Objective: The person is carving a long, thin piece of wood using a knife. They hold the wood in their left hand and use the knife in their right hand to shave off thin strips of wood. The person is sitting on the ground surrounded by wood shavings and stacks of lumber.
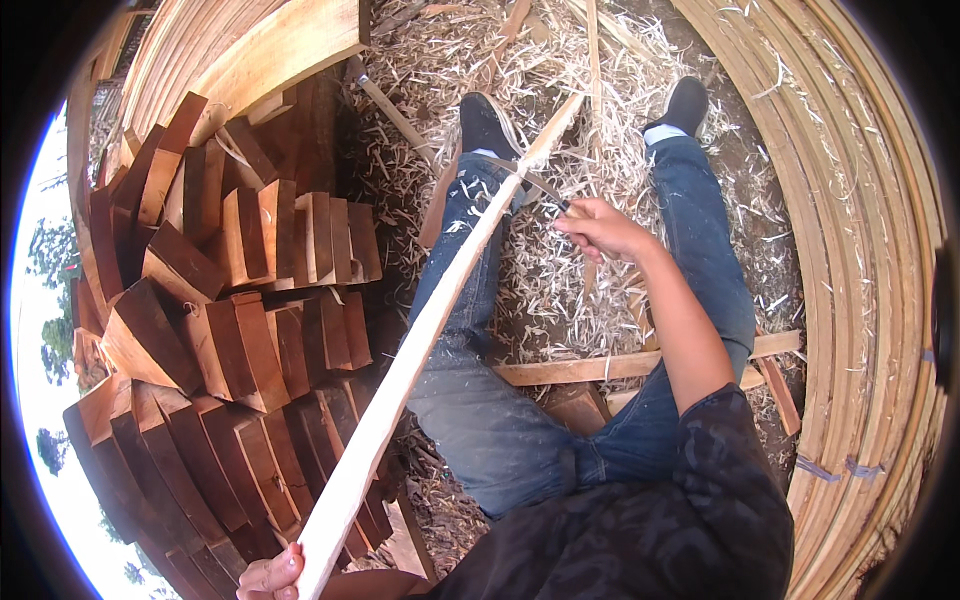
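A long, pale wooden strip [425, 345] runs slantwise from the lower left up to the shavings between my feet. My left hand [272, 577] is closed around its near end. In my right hand [605, 230] is a knife [544, 188], gripped by its dark handle. Its blade lies across the strip near the far end, touching it beside my left shin. Fresh curls cling to the wood around the blade. The strip's far tip [574, 103] rests among the shavings or just above them; I cannot tell which.
Stacked brown wooden blocks [255, 350] rise close on my left, with a broad plank [285, 50] above them. Long bundled strips [850, 250] line my right side. Pale shavings [620, 60] cover the ground around my feet. A wooden bar [570, 372] lies crosswise beneath my legs.
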A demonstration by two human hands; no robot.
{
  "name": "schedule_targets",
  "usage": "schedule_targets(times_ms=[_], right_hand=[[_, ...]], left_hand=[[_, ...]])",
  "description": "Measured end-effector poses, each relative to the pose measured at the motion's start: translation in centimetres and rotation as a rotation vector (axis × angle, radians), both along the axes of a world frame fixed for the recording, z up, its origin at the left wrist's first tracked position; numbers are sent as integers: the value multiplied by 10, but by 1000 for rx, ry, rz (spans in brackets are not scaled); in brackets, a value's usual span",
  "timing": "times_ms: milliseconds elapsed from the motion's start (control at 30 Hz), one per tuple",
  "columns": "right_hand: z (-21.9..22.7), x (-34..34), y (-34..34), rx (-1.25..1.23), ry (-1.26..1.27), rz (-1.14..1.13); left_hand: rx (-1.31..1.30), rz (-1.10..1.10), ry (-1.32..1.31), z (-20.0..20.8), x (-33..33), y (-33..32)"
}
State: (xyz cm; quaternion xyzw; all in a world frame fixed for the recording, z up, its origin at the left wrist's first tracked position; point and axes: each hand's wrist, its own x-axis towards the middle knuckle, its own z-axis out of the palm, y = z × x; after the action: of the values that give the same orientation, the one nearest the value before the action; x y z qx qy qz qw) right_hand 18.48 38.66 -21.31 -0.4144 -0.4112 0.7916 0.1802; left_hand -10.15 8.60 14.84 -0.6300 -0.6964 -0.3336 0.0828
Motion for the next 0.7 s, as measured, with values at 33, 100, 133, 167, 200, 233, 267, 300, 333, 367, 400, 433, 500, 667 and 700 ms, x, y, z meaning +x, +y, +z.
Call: schedule_targets(times_ms=[33,100,133,167,200,233,267,300,333,367,400,433,500,667,700], right_hand=[[-1,2,1,24,-79,13],[-3,3,4,71,-238,43],[-8,-4,0,456,-466,-1],[-12,-6,-5,553,-587,-72],[-17,-7,-10,649,-708,-146],[-16,-10,-14,747,-826,-214],[-16,-6,-12,857,-876,-245],[-15,-4,-11,671,-781,-192],[4,-8,-9,485,-676,-133],[15,-8,-8,303,-578,-82],[9,-13,-14,368,-464,11],[23,-19,-15,320,-402,134],[42,-30,-21,453,-283,209],[-4,-10,25,259,-649,110],[-4,-12,19,282,-663,40]], left_hand=[[28,199,100,-1,6,4],[29,470,218,-1,8,5],[18,546,244,1,7,5],[3,612,270,4,5,5],[-28,661,290,6,4,5],[-60,704,307,9,4,3],[-95,737,325,12,4,3],[-132,739,323,15,7,4],[-171,749,327,20,11,2],[-206,750,325,21,14,3],[-136,748,328,17,17,7],[-67,750,333,14,22,12],[285,740,349,-3,32,37],[67,587,187,4,21,25],[61,534,158,4,20,21]])
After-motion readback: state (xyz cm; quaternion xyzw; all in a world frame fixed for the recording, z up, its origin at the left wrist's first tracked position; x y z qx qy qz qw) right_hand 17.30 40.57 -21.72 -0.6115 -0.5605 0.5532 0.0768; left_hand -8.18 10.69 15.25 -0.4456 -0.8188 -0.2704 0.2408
